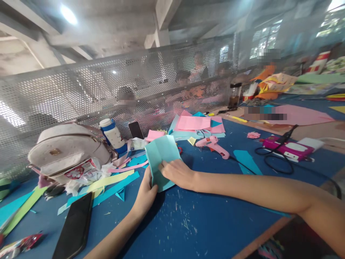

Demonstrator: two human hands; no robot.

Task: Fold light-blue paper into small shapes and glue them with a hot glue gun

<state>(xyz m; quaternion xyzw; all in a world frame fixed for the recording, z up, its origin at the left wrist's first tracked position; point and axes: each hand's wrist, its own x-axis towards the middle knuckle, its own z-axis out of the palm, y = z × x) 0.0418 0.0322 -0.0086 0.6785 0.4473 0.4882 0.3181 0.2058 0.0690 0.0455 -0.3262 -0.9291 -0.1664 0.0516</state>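
A sheet of light teal paper [165, 148] with creases across it stands tilted up above the blue table. My left hand [147, 190] grips its lower left edge, thumb on the near side. Against the middle of the sheet, my right hand [179, 173] presses with curled fingers; whether it pinches a fold cannot be made out. Beyond the right hand lie a pink glue gun [212, 144] and light blue-handled scissors [202, 133]. Stacked pink paper sheets [194, 123] rest behind them.
On the left are a pale pink backpack [72, 144], a white and blue bottle [113, 136], paper strips [115, 189] and a black phone [74, 226]. A magenta power strip [288, 148] with cables sits at right. A perforated metal screen [88, 93] runs behind, people beyond it.
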